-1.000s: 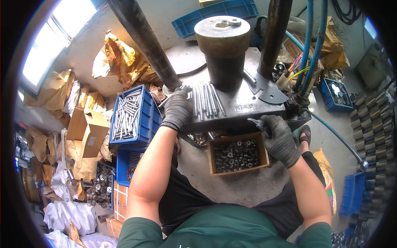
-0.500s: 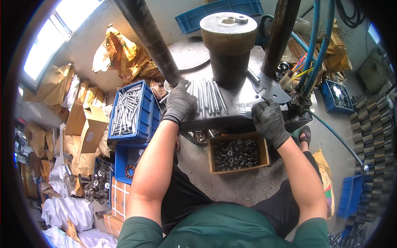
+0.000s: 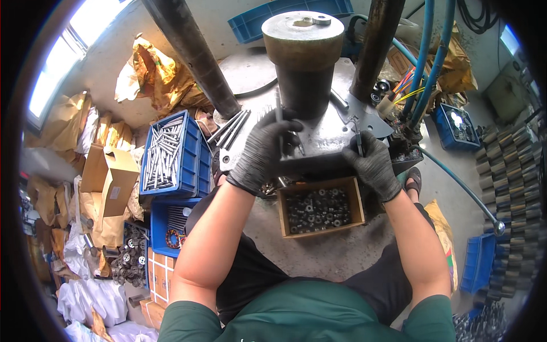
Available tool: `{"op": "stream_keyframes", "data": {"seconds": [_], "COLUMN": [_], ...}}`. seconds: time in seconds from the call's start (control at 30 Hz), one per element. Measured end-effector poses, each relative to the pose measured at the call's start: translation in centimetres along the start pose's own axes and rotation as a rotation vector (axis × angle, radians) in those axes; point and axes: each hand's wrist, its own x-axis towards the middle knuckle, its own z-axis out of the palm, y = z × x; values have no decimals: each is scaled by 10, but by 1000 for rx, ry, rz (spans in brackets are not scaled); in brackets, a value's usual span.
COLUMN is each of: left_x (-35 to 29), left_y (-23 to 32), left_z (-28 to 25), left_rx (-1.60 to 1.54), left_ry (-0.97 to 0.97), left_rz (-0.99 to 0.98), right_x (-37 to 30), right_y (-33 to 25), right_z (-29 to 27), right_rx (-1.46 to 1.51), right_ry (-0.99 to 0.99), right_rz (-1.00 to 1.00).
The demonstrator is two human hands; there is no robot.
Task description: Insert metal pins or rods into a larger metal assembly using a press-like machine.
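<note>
My left hand (image 3: 265, 145), in a dark grey glove, is at the front of the metal press table (image 3: 336, 131), closed around a metal shaft (image 3: 278, 105) that points up past the fingers. Motion smears this hand somewhat. Several bright shafts (image 3: 232, 130) lie on the table to its left, and others are partly hidden behind it. My right hand (image 3: 373, 165), gloved too, pinches a thin metal piece (image 3: 358, 139) at the table's right front edge. The far end of that piece meets a small metal fitting (image 3: 353, 119); whether they are joined I cannot tell.
A thick steel cylinder (image 3: 305, 51) stands behind my hands, between two dark columns (image 3: 191, 54). Below the table edge is a cardboard box (image 3: 358, 212) of small dark rings. To the left stands a blue crate (image 3: 191, 165) of shafts. Blue hoses (image 3: 424, 62) hang at the right.
My left hand has moved right from the column base and lifted a shaft. The row of shafts has been disturbed. My right hand now pinches a thin metal piece upright.
</note>
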Motion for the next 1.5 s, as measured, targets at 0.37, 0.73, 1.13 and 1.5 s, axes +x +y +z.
{"op": "stream_keyframes", "data": {"seconds": [0.37, 0.73, 1.13, 1.5], "left_x": [-15, -15, -11, -18], "left_y": [-46, -48, -53, -46], "left_z": [52, 50, 39, 48], "left_rx": [360, 149, -84, -70], "left_ry": [-426, -48, -7, 18], "left_rz": [-86, -132, -175, -214], "right_x": [-28, -4, 19, -44], "right_y": [-21, 16, 10, -20], "right_z": [-14, -14, -7, -44], "right_rx": [376, -61, -366, 177], "right_ry": [-179, 36, 65, -181], "right_rz": [201, -25, -26, 102]}}
